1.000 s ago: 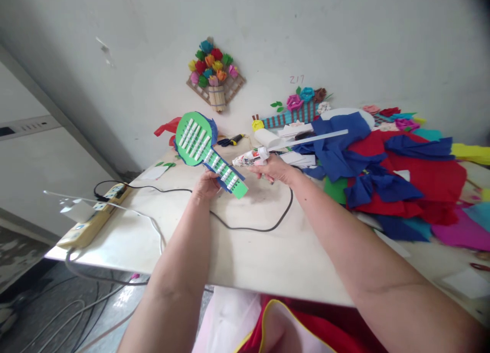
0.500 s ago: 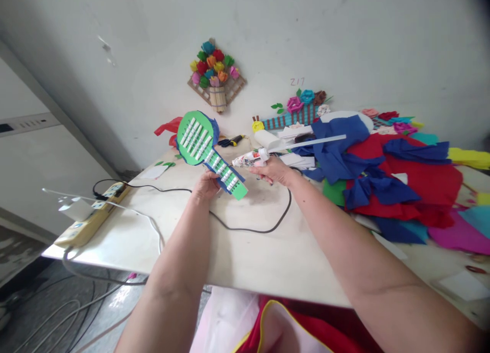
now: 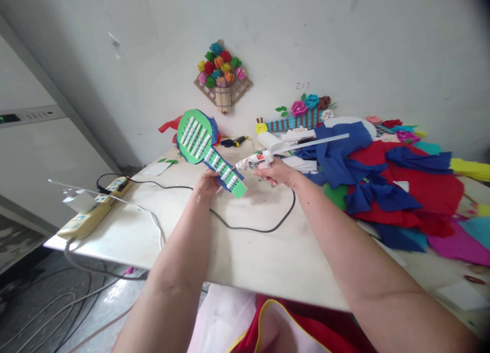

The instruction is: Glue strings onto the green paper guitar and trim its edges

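Observation:
My left hand (image 3: 207, 183) grips the lower neck of a green guitar-shaped craft (image 3: 196, 134), which has a blue edge and rows of small white rolls. My right hand (image 3: 278, 172) is wrapped round a white glue gun (image 3: 257, 160) with a long glue stick (image 3: 317, 142) pointing out behind it to the right. The gun's nozzle is close to the right edge of the craft's neck; whether they touch is too small to tell.
A yellow power strip (image 3: 94, 210) lies at the table's left edge. A black cable (image 3: 252, 229) curves across the table (image 3: 268, 261). Yellow-black pliers (image 3: 233, 141) rest behind the craft. Blue and red paper (image 3: 417, 182) is heaped at the right. Paper flowers (image 3: 220, 65) hang on the wall.
The glue gun's nozzle is nearer the craft's neck. The whole view has shifted slightly. Both hands keep their hold.

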The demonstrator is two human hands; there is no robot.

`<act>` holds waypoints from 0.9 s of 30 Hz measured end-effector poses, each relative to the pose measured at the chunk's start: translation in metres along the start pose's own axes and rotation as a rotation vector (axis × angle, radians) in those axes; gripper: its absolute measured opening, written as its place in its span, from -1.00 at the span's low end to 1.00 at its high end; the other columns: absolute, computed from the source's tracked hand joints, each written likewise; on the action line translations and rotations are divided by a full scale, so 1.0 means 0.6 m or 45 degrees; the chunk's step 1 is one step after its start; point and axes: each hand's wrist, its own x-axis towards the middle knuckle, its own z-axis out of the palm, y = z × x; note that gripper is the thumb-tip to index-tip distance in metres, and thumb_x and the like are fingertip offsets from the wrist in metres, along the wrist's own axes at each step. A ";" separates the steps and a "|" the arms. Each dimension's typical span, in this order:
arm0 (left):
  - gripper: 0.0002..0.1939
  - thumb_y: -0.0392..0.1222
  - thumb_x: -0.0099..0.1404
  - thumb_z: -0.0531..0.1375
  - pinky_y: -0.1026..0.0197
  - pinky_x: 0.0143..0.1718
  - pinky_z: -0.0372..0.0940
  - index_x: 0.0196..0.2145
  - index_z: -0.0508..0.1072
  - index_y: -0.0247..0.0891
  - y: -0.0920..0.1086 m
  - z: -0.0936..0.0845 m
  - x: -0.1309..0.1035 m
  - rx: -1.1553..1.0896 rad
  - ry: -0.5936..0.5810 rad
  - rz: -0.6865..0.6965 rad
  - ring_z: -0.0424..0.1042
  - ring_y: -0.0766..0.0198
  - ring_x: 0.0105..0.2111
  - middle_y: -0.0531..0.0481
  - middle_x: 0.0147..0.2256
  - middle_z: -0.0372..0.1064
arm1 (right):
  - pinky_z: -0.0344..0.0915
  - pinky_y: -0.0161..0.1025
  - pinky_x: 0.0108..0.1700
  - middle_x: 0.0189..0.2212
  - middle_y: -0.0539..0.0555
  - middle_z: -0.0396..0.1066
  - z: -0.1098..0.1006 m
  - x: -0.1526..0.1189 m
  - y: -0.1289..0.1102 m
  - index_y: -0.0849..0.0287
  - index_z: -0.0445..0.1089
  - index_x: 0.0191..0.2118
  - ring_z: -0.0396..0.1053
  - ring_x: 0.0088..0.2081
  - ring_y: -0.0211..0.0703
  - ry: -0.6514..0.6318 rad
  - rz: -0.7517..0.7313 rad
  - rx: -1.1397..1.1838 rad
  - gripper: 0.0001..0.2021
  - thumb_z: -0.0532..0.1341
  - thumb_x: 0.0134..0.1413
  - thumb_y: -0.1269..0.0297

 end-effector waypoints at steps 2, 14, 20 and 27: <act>-0.71 -0.52 -0.17 0.06 0.21 -0.36 0.37 -0.44 0.38 -0.32 0.001 -0.001 0.001 -0.005 0.003 0.000 0.45 0.28 -0.48 0.03 -0.47 0.45 | 0.01 -0.42 -0.80 -0.75 -0.13 0.17 0.000 -0.001 -0.002 0.20 0.27 -0.49 0.02 -0.79 -0.45 0.004 0.009 -0.001 -0.67 0.33 -0.21 0.05; -0.68 -0.51 -0.17 0.02 0.23 -0.43 0.36 -0.42 0.38 -0.31 -0.001 -0.004 0.004 0.006 0.011 -0.006 0.44 0.28 -0.51 0.03 -0.50 0.45 | 0.01 -0.43 -0.81 -0.75 -0.13 0.21 0.004 -0.002 -0.008 0.23 0.29 -0.47 0.03 -0.80 -0.46 0.025 0.015 -0.036 -0.68 0.32 -0.19 0.07; -0.56 -0.51 -0.17 0.02 0.23 -0.42 0.35 -0.28 0.40 -0.29 0.005 0.001 -0.002 0.001 0.040 -0.013 0.44 0.27 -0.52 0.05 -0.51 0.45 | -0.01 -0.45 -0.81 -0.66 -0.07 0.35 -0.003 -0.012 -0.022 0.24 0.33 -0.36 0.04 -0.80 -0.49 -0.049 0.003 0.046 -0.70 0.32 -0.16 0.13; -0.73 -0.52 -0.17 0.05 0.22 -0.45 0.34 -0.46 0.36 -0.32 0.005 -0.001 -0.001 -0.008 0.035 -0.010 0.44 0.26 -0.54 0.02 -0.51 0.44 | 0.02 -0.42 -0.81 -0.66 -0.08 0.34 0.000 -0.005 -0.012 0.23 0.34 -0.34 0.03 -0.81 -0.46 -0.052 -0.052 0.060 -0.69 0.32 -0.18 0.12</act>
